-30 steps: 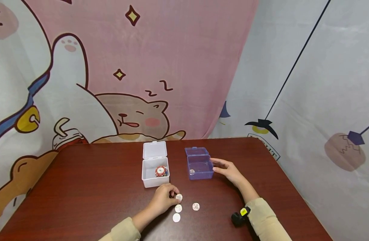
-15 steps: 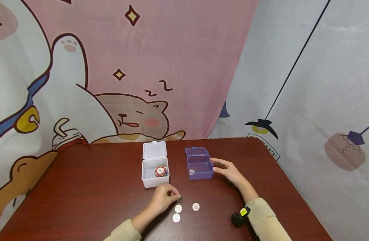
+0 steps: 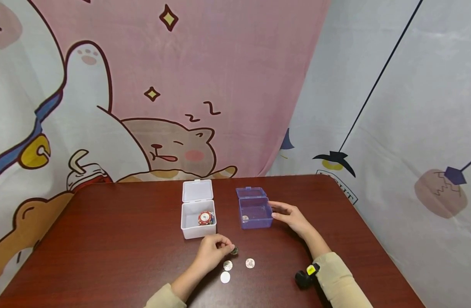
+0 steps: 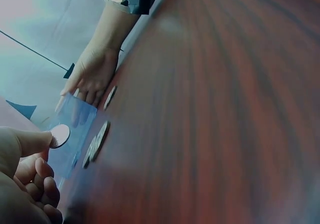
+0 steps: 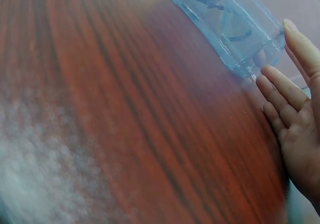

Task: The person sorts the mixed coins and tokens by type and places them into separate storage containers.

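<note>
Between the thumb and fingers of my left hand (image 3: 212, 253) is a round silver coin (image 4: 61, 135), pinched at its edge and tilted above the table. Three more coins lie flat nearby: one coin (image 3: 228, 265) just below the hand, another coin (image 3: 225, 277) nearer me, and a third coin (image 3: 250, 263) to the right. My right hand (image 3: 295, 220) rests its fairly straight fingers against the right side of a see-through purple box (image 3: 258, 223), whose lid is tipped back. Inside that box, at its front left, lies a coin (image 3: 245, 219).
Left of the purple box stands a white box (image 3: 197, 232), lid back, holding red and other poker chips (image 3: 205, 218). Both stand on a dark red wooden table (image 3: 124, 239). A cartoon-printed cloth (image 3: 235, 64) hangs behind. A black device (image 3: 304, 280) is strapped at the right wrist.
My left hand has picked up the farthest loose coin, tilting it up off the table and shifting slightly right with it. The right hand and both boxes have stayed put.
</note>
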A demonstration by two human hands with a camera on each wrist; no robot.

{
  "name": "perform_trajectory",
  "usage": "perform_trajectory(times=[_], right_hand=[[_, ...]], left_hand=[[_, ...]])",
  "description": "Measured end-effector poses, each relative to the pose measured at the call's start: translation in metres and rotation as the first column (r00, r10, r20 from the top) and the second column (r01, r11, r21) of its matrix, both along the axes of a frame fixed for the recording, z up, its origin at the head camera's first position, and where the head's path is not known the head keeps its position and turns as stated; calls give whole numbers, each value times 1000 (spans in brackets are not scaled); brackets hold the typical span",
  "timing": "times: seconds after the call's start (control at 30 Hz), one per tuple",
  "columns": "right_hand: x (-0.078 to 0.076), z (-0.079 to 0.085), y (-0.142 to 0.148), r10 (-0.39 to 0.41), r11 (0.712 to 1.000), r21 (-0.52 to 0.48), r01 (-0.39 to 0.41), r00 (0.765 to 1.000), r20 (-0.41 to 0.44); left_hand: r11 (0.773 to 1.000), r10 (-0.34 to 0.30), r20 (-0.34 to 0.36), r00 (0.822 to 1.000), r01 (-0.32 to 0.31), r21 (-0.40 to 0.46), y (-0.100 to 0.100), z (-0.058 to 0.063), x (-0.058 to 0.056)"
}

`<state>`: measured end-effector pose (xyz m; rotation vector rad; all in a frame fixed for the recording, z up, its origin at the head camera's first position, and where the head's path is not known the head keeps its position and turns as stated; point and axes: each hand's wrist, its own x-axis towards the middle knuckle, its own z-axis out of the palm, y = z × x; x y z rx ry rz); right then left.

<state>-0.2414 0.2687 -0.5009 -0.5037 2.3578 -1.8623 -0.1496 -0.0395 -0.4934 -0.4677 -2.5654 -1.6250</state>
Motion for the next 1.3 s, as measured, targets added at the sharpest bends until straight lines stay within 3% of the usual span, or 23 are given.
perform_trajectory(times=[0.47, 0.7, 0.87, 1.0, 1.07, 1.3], right_hand=[[-2, -4, 1, -8, 1000, 15, 8, 1000, -9], [2, 8, -2, 19, 1000, -1, -19, 1000, 6], [12, 24, -8, 29, 1000, 6, -29, 999, 16], [13, 25, -8, 25, 1000, 13, -25, 999, 22], [13, 25, -8, 21, 1000, 12, -21, 999, 25], [13, 26, -8, 24, 999, 21, -24, 1000, 12]], left_hand=[[974, 39, 77, 996, -55, 218, 25, 10, -2], [947, 68, 136, 988, -107, 303, 35, 17, -8], [925, 75, 164, 984, -130, 356, 39, 38, -6], [912, 85, 186, 979, -151, 381, 43, 53, -6], [901, 94, 196, 976, -167, 400, 46, 50, -11], [852, 167, 231, 958, -258, 455, 59, 23, -32]])
